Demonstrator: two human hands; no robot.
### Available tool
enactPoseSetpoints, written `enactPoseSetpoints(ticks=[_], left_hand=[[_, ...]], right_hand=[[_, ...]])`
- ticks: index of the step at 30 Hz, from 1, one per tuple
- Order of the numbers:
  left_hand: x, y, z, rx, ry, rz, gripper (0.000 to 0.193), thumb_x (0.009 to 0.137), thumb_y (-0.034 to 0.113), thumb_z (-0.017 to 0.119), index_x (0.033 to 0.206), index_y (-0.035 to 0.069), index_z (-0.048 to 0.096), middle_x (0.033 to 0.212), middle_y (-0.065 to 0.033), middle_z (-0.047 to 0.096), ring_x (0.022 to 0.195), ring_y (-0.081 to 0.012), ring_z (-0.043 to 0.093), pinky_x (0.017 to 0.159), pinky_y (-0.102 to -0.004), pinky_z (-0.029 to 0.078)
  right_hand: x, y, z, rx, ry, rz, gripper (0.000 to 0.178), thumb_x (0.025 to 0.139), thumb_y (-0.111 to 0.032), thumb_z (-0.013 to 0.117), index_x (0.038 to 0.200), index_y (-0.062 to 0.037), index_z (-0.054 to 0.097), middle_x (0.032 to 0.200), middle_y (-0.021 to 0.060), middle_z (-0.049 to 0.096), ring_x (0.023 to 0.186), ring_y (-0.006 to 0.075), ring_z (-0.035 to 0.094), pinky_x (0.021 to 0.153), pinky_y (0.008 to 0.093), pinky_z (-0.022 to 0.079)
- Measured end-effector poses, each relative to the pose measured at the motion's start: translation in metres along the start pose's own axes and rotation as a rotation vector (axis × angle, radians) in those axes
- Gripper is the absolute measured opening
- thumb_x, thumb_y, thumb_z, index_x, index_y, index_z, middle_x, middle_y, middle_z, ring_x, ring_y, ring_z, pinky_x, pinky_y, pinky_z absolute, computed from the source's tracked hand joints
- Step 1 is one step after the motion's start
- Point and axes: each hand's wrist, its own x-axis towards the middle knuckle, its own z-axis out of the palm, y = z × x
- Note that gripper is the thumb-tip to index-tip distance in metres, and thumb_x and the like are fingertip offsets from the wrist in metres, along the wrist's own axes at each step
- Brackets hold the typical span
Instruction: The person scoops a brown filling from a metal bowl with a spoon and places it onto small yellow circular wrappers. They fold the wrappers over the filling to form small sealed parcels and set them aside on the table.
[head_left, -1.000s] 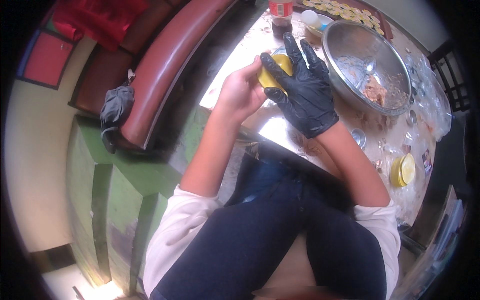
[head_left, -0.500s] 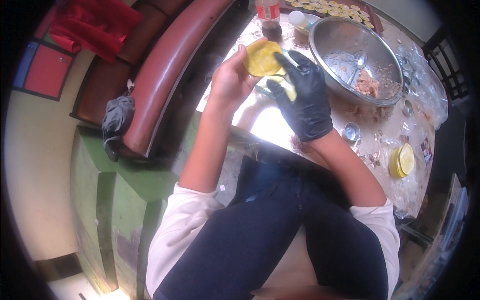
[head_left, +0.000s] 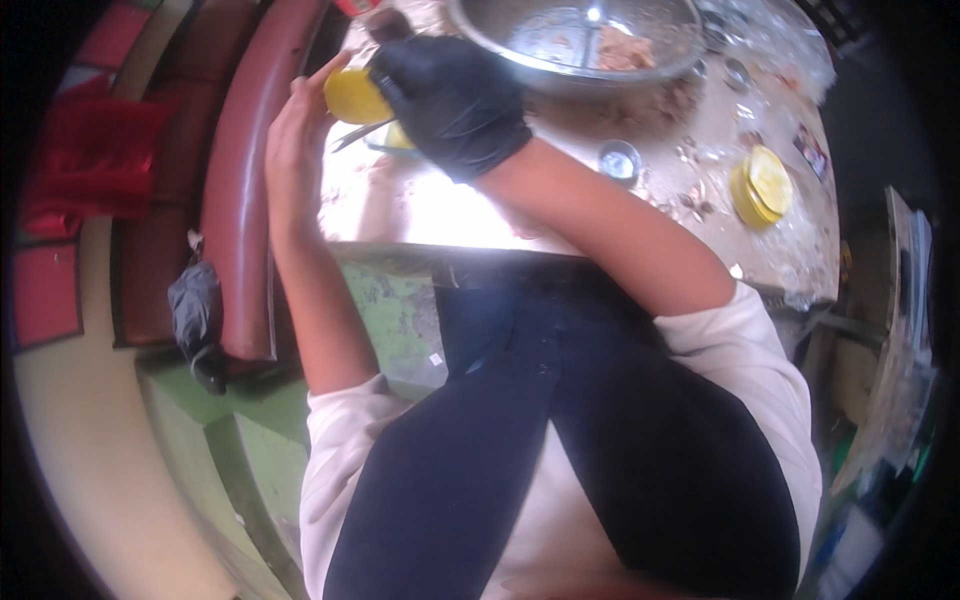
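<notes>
At the upper left of the head view, my bare left hand (head_left: 298, 125) grips a round yellow dough wrapper (head_left: 355, 97) along its left edge. My right hand (head_left: 455, 105), in a black glove, is curled at the wrapper's right edge. From under the glove juts a thin pointed metal utensil (head_left: 362, 134), seemingly in its grip; the thumb is hidden. Below both lies a small glass dish (head_left: 392, 145), mostly covered by the glove, with something pale yellow on it. A stack of yellow wrappers (head_left: 760, 187) sits on the table's right side.
A large steel bowl (head_left: 560, 80) with pinkish ground meat (head_left: 624, 48) and a spoon stands beyond my right arm. Nearer is a small metal cup (head_left: 619, 160). Clear plastic bags (head_left: 780, 45) crowd the far right. A red bench (head_left: 240, 180) runs along the left.
The view has tilted and shifted, so the table sits higher and further left. My right hand's spread fingers have curled in at the wrapper, and the metal utensil shows more clearly.
</notes>
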Motion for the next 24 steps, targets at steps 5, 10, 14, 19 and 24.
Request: enactPoseSetpoints(ticks=[5, 10, 14, 19, 24], left_hand=[[-0.027, 0.011, 0.03, 0.238, -0.035, -0.054, 0.04, 0.103, 0.018, 0.066, 0.136, -0.004, 0.063, 0.125, -0.0142, 0.069, 0.115, -0.0167, 0.065, 0.099, -0.0312, 0.051], [-0.049, -0.001, 0.102, -0.014, -0.216, -0.28, 0.035, 0.095, 0.006, 0.074, 0.127, -0.005, 0.066, 0.112, -0.0098, 0.073, 0.101, -0.015, 0.069, 0.09, -0.0288, 0.056], [-0.036, -0.023, 0.151, 0.005, -0.311, -0.314, 0.038, 0.093, 0.008, 0.075, 0.127, -0.006, 0.066, 0.105, -0.0082, 0.073, 0.092, -0.012, 0.07, 0.083, -0.0264, 0.057], [-0.017, -0.036, 0.178, 0.136, -0.306, -0.391, 0.041, 0.093, 0.013, 0.078, 0.127, -0.007, 0.066, 0.098, -0.0058, 0.069, 0.09, -0.0129, 0.071, 0.073, -0.0261, 0.058], [-0.015, -0.042, 0.186, 0.31, -0.248, -0.313, 0.043, 0.088, 0.023, 0.08, 0.121, -0.004, 0.072, 0.084, -0.0047, 0.069, 0.073, -0.0103, 0.064, 0.069, -0.0271, 0.055]], right_hand=[[-0.024, -0.002, -0.042, 0.16, -0.099, 0.198, 0.013, 0.094, -0.019, 0.07, 0.096, -0.0062, 0.073, 0.085, 0.013, 0.072, 0.072, 0.0276, 0.069, 0.068, 0.0397, 0.055], [-0.079, 0.025, -0.126, 0.492, -0.176, 0.594, 0.016, 0.091, -0.013, 0.075, 0.101, 0.0001, 0.076, 0.088, 0.015, 0.076, 0.081, 0.0187, 0.072, 0.076, 0.0322, 0.058], [-0.1, 0.051, -0.161, 0.366, -0.127, 0.864, 0.02, 0.091, -0.012, 0.077, 0.104, 0.0029, 0.075, 0.089, 0.0107, 0.078, 0.08, 0.0112, 0.07, 0.076, 0.028, 0.056], [-0.105, 0.08, -0.177, 0.279, -0.193, 0.849, 0.017, 0.093, -0.001, 0.074, 0.109, 0.0036, 0.074, 0.099, 0.0067, 0.077, 0.089, 0.01, 0.068, 0.083, 0.0259, 0.056], [-0.108, 0.093, -0.172, 0.195, -0.232, 0.789, 0.018, 0.092, -0.005, 0.076, 0.108, 0.0042, 0.075, 0.095, 0.0088, 0.077, 0.086, 0.0099, 0.068, 0.081, 0.0268, 0.055]])
